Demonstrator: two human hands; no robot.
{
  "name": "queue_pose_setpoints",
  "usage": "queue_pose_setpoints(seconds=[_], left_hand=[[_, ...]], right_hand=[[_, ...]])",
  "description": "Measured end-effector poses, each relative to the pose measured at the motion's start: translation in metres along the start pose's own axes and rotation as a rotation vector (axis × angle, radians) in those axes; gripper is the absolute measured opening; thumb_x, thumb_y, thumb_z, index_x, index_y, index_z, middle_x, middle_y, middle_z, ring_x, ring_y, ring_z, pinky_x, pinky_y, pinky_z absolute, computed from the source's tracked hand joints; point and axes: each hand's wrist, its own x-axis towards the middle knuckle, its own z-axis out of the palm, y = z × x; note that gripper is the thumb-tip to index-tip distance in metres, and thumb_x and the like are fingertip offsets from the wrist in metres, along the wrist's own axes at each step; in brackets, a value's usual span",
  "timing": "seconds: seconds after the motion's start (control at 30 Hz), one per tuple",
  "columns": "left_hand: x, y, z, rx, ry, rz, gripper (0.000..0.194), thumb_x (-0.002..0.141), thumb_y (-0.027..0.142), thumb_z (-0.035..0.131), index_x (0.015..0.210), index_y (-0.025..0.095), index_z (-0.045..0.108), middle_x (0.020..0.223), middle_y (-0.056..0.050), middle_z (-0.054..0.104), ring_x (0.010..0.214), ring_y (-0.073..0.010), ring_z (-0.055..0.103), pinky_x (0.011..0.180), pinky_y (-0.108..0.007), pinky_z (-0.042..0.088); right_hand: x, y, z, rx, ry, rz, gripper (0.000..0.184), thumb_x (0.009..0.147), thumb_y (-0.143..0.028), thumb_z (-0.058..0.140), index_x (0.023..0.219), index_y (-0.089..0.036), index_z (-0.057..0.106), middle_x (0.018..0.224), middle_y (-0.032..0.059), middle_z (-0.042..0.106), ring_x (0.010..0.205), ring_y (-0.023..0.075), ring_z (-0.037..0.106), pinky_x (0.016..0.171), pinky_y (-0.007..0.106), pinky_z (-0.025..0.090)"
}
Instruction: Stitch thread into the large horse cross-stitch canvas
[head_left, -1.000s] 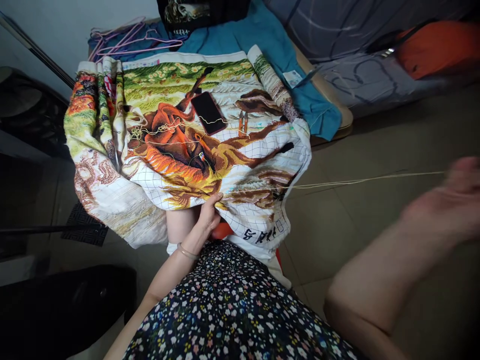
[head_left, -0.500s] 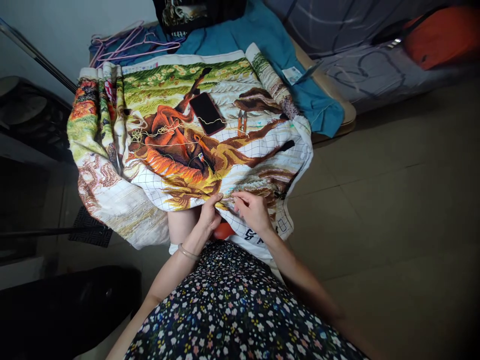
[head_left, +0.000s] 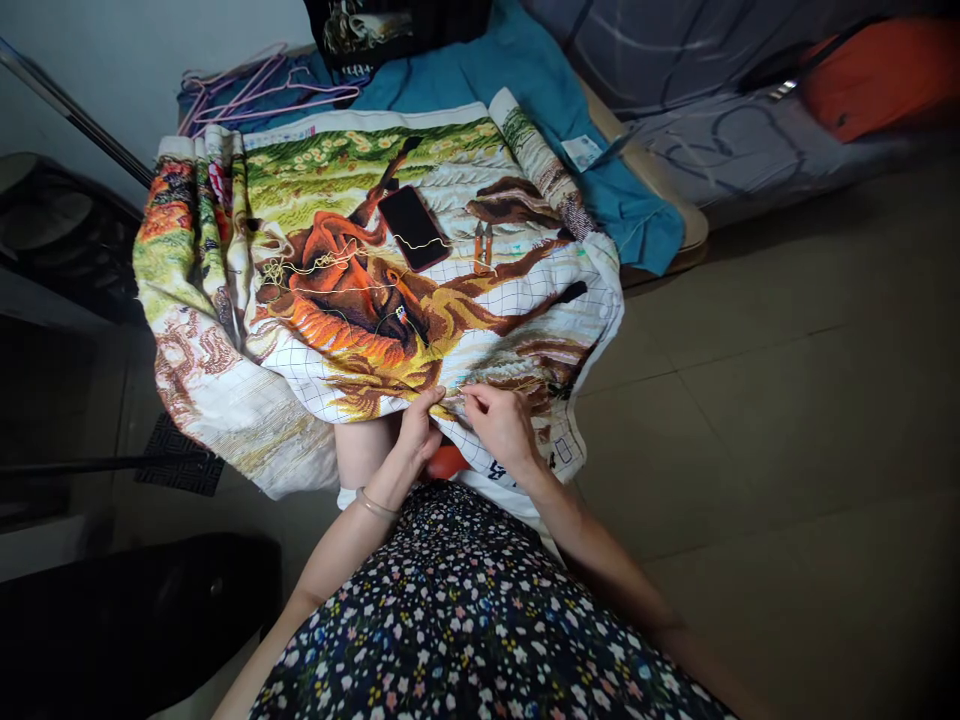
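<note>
A large cross-stitch cloth (head_left: 495, 300) with a horse picture and a printed grid spreads over my lap and the low bench ahead. My left hand (head_left: 421, 425) grips its near edge, thumb on top and fingers folded underneath. Just to the right, my right hand (head_left: 499, 420) is closed in a pinch close to the cloth's surface. A thin needle shows faintly at its fingertips, and fine yellowish thread runs beside the hand. On the cloth lie a dark phone (head_left: 414, 228), orange-handled thread snips (head_left: 483, 248) and a tangle of pale yellow thread (head_left: 276, 272).
The cloth's right end is rolled up (head_left: 544, 165); its left side hangs in folds (head_left: 187, 300). Pink hangers (head_left: 262, 95) and a teal sheet (head_left: 465, 70) are behind it. An orange bag (head_left: 885, 80) sits at upper right, above the tiled floor (head_left: 750, 400).
My right hand has shifted slightly left, its fingertips nearer my left thumb and drawn into a tighter pinch. My left hand and the things on the cloth stay in place.
</note>
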Motion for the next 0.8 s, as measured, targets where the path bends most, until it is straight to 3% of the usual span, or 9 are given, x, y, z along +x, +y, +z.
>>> queue_pose_setpoints(seconds=[0.07,0.23,0.47,0.8], left_hand=[[0.001,-0.001,-0.001,-0.007,-0.008,-0.005,0.021,0.058,0.017,0.073,0.076,0.016,0.063,0.073,-0.001,0.067,0.068,-0.0130,0.059,0.076,-0.029,0.046],[0.005,-0.003,-0.005,0.003,0.006,-0.005,0.019,0.058,0.018,0.073,0.072,0.016,0.061,0.073,-0.001,0.065,0.064,-0.0105,0.056,0.072,-0.027,0.045],[0.007,-0.002,-0.006,0.023,0.019,-0.007,0.020,0.056,0.017,0.073,0.072,0.014,0.062,0.072,0.000,0.065,0.063,-0.0094,0.054,0.070,-0.026,0.043],[0.010,-0.001,-0.007,0.023,0.030,-0.042,0.018,0.056,0.015,0.072,0.071,0.014,0.060,0.068,0.001,0.061,0.060,-0.0081,0.052,0.067,-0.025,0.042]], right_hand=[[-0.001,-0.003,0.003,0.000,0.014,0.034,0.020,0.082,-0.021,0.051,0.080,-0.019,0.070,0.066,0.0058,0.070,0.057,0.0173,0.061,0.063,0.028,0.046],[-0.004,0.002,0.010,0.267,-0.071,0.168,0.015,0.084,-0.027,0.049,0.081,-0.019,0.062,0.061,0.0007,0.065,0.044,0.0126,0.055,0.051,0.024,0.043],[-0.004,0.013,0.017,0.310,-0.039,0.128,0.018,0.080,-0.031,0.055,0.073,-0.018,0.064,0.070,0.0040,0.068,0.060,0.0147,0.061,0.056,0.024,0.046],[-0.002,0.007,0.021,0.326,0.034,0.144,0.019,0.079,-0.032,0.056,0.069,-0.018,0.065,0.063,0.0032,0.066,0.056,0.0153,0.059,0.055,0.025,0.046]])
